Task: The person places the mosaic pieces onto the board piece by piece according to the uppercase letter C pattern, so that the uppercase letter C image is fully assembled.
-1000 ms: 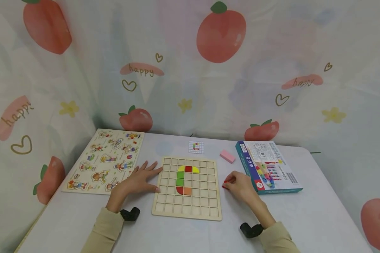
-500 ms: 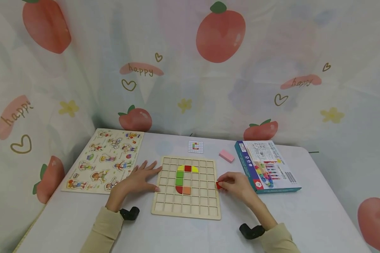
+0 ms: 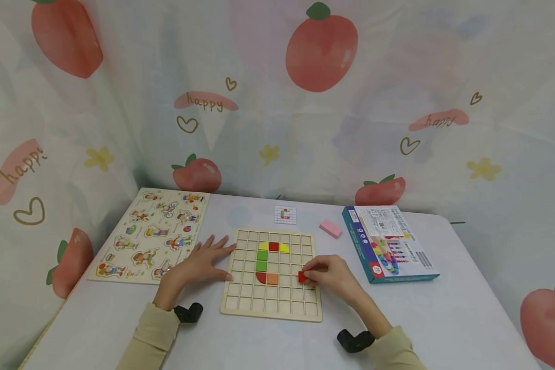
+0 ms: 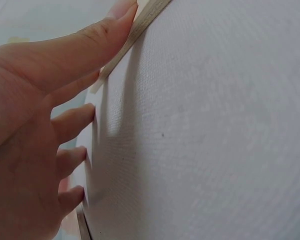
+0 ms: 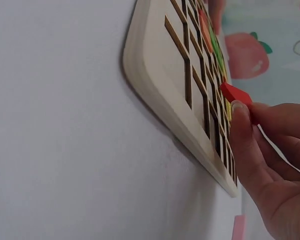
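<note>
A wooden grid board (image 3: pixel 250 306) lies mid-table, with red, yellow, green and orange tiles forming a C-like shape in its cells. Between thumb and fingers my right hand (image 3: pixel 330 276) pinches a red tile (image 3: pixel 301 277) over the right part of the board; in the right wrist view the red tile (image 5: pixel 235 93) shows above the grid. My left hand (image 3: pixel 199 264) lies with spread, straight fingers at the board's left edge, and its thumb touches that edge. In the left wrist view the thumb (image 4: pixel 97 42) meets the wooden rim.
Behind the board lies a small pattern card (image 3: pixel 285 215). A pink block (image 3: pixel 330 228) is to its right, beside a boxed set (image 3: pixel 393 246). A wooden picture puzzle (image 3: pixel 154 231) lies at the left, partly behind my left hand. A patterned cloth hangs behind the table.
My right hand has moved left from the table beside the board to over its right columns, carrying the red tile. The left hand has stayed in place.
</note>
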A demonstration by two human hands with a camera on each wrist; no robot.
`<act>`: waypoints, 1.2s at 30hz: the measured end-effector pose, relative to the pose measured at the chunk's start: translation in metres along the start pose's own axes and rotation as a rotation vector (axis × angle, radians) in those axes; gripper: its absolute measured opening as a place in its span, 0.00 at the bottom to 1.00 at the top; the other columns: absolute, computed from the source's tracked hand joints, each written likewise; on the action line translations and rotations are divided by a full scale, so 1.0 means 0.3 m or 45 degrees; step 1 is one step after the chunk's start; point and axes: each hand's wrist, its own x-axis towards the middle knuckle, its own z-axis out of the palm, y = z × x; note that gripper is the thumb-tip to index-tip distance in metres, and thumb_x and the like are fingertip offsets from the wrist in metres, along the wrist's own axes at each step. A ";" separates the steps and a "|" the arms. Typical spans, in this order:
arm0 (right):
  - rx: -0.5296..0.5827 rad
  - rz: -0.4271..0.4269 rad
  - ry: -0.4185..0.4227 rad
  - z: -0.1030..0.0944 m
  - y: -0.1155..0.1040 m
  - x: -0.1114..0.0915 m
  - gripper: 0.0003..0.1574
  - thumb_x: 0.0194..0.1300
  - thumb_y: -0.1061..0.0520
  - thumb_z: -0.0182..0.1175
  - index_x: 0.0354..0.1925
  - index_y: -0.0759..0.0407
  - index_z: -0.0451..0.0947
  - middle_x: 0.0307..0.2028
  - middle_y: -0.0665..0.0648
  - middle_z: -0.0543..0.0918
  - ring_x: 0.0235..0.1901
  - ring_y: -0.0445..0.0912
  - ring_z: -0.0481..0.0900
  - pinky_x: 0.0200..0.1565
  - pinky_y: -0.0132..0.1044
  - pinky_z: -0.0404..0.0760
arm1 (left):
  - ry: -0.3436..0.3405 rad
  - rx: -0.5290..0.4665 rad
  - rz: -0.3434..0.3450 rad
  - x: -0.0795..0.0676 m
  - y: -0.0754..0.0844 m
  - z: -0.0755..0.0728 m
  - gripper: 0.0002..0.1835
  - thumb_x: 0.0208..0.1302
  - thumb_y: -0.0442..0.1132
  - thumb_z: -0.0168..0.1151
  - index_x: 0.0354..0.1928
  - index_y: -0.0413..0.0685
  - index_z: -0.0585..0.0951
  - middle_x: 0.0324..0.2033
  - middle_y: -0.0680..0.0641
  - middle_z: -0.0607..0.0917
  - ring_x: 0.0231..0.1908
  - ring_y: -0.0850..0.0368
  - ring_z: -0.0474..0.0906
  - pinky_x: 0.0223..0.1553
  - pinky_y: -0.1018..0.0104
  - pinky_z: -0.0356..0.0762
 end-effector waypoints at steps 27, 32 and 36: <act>0.036 0.054 0.021 0.136 -0.055 0.036 0.05 0.69 0.66 0.64 0.39 0.67 0.87 0.28 0.57 0.87 0.24 0.45 0.87 0.35 0.34 0.89 | -0.009 -0.008 0.009 -0.003 0.004 -0.002 0.46 0.60 0.54 0.74 0.78 0.53 0.67 0.81 0.41 0.54 0.81 0.32 0.36 0.78 0.31 0.31; -0.014 0.047 0.051 0.150 -0.064 0.040 0.05 0.68 0.67 0.64 0.38 0.67 0.87 0.26 0.56 0.87 0.22 0.44 0.85 0.33 0.33 0.89 | -0.006 -0.009 0.007 -0.006 0.005 -0.003 0.46 0.60 0.54 0.74 0.78 0.52 0.66 0.81 0.40 0.54 0.81 0.31 0.36 0.78 0.31 0.31; -0.058 0.034 0.061 0.154 -0.068 0.040 0.05 0.68 0.67 0.65 0.38 0.67 0.88 0.27 0.56 0.87 0.22 0.43 0.84 0.32 0.32 0.88 | 0.001 0.001 0.019 -0.005 0.000 0.002 0.46 0.60 0.54 0.74 0.78 0.52 0.67 0.81 0.40 0.55 0.80 0.31 0.37 0.77 0.30 0.33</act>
